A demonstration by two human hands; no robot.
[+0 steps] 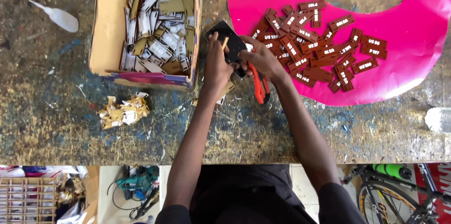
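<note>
Head view. Both hands meet over the paint-stained counter [56,125], between a cardboard box [104,27] of pale offcuts and a pink sheet [413,64]. The left hand [217,66] is closed around a small tan strip [225,42] and steadies a black, glossy, rounded-corner plate [224,34]. The right hand [263,59] grips the same plate and an orange-handled cutter [258,88], which hangs below the palm. Brown rectangular tags [319,50] with white lettering lie heaped on the pink sheet, just beside the right hand. Crumpled paper scraps [123,110] lie near the box.
</note>
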